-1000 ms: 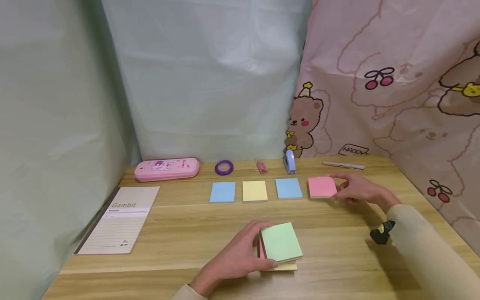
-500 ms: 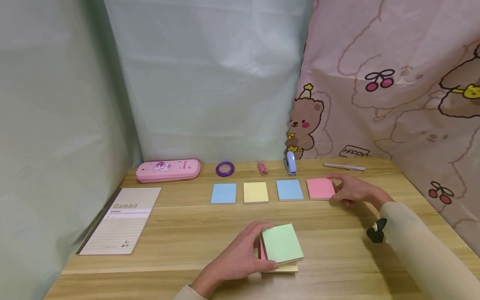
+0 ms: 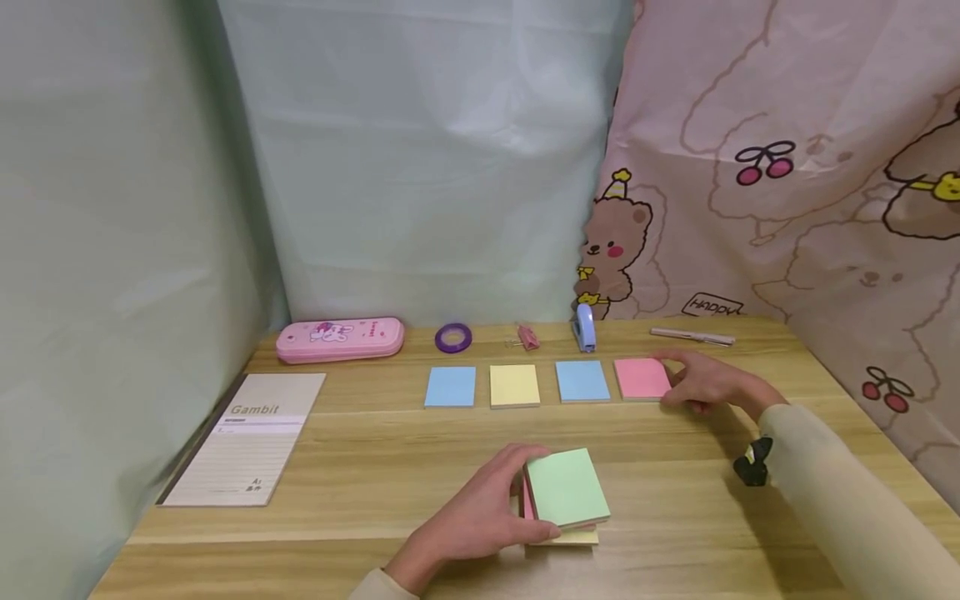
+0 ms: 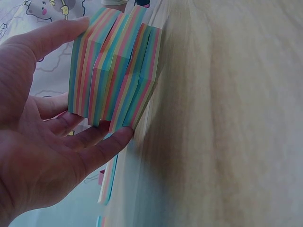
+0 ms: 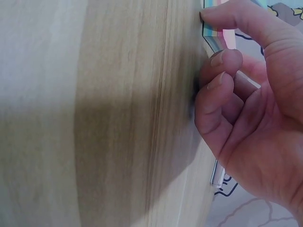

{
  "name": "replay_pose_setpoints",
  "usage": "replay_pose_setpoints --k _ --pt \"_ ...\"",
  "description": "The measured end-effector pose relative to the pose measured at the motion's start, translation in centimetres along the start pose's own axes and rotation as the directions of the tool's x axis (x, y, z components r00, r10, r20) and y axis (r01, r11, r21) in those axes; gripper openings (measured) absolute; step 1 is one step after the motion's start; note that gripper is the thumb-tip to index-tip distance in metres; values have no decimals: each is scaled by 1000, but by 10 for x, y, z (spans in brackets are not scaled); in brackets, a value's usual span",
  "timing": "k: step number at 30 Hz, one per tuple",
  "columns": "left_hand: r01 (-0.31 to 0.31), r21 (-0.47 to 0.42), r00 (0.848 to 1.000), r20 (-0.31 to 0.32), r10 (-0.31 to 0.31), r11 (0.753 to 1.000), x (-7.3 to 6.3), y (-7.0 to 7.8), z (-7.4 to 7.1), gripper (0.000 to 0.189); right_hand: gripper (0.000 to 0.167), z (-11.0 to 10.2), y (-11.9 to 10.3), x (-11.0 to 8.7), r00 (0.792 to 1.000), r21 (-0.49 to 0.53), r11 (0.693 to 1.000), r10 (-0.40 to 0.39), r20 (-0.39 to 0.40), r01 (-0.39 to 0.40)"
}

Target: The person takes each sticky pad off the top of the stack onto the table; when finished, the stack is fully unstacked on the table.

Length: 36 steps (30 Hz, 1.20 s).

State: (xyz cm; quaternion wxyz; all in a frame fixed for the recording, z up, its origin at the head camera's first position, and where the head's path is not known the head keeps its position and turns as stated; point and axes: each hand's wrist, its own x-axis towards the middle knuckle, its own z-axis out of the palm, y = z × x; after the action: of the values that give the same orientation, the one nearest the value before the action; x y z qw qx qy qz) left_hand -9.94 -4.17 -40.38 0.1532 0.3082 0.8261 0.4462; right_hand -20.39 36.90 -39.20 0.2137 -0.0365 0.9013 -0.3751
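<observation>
My left hand point(image 3: 483, 508) grips a loose stack of sticky note pads near the front of the table. A green pad point(image 3: 567, 488) tops it, with pink and yellow edges showing underneath. In the left wrist view the striped sides of the stack point(image 4: 111, 71) sit between thumb and fingers, its layers offset. Farther back, my right hand point(image 3: 708, 383) pinches the right side of a pink sticky note pad point(image 3: 641, 378), other fingers curled under. This pad ends a row with a blue pad point(image 3: 582, 381), a yellow pad point(image 3: 514, 386) and another blue pad point(image 3: 451, 387).
Along the back of the wooden table point(image 3: 375, 467) lie a pink pencil case point(image 3: 341, 340), purple tape roll point(image 3: 453, 337), pink clip point(image 3: 528, 337), blue stapler point(image 3: 585, 328) and pen point(image 3: 692, 337). A notebook point(image 3: 247, 442) lies at the left. Curtains hang behind.
The right hand has slid the pink pad slightly left, narrowing the gap to the blue pad. The left hand and its stack have stayed in place; the head view has shifted slightly.
</observation>
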Motion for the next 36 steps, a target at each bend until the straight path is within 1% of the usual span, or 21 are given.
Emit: replay_pose_setpoints --k 10,18,23,27,30,32,36 --pt "-10 1 1000 -4 10 1000 0 -1 0 82 99 -1 1 0 1000 0 1000 10 -1 -10" --pt "-14 4 1000 -2 14 1000 -1 -1 0 82 100 0 0 -2 1000 21 1000 6 11 -7" --pt "-16 3 1000 -4 16 1000 -1 -1 0 82 100 -4 -3 -4 1000 -14 1000 8 9 -7" --pt "-15 5 1000 -4 15 1000 0 -2 0 82 103 -10 -12 -11 999 -16 999 -42 3 42" --pt "-11 10 1000 -2 11 1000 0 -2 1 83 103 -12 -21 -20 994 -2 994 -107 -7 107" --pt "-10 13 1000 -2 10 1000 0 -3 1 84 100 -12 -29 -27 990 -3 990 -140 -21 140" --pt "-9 17 1000 -3 10 1000 1 -2 1 85 90 -4 -51 -42 974 -59 977 -210 -79 206"
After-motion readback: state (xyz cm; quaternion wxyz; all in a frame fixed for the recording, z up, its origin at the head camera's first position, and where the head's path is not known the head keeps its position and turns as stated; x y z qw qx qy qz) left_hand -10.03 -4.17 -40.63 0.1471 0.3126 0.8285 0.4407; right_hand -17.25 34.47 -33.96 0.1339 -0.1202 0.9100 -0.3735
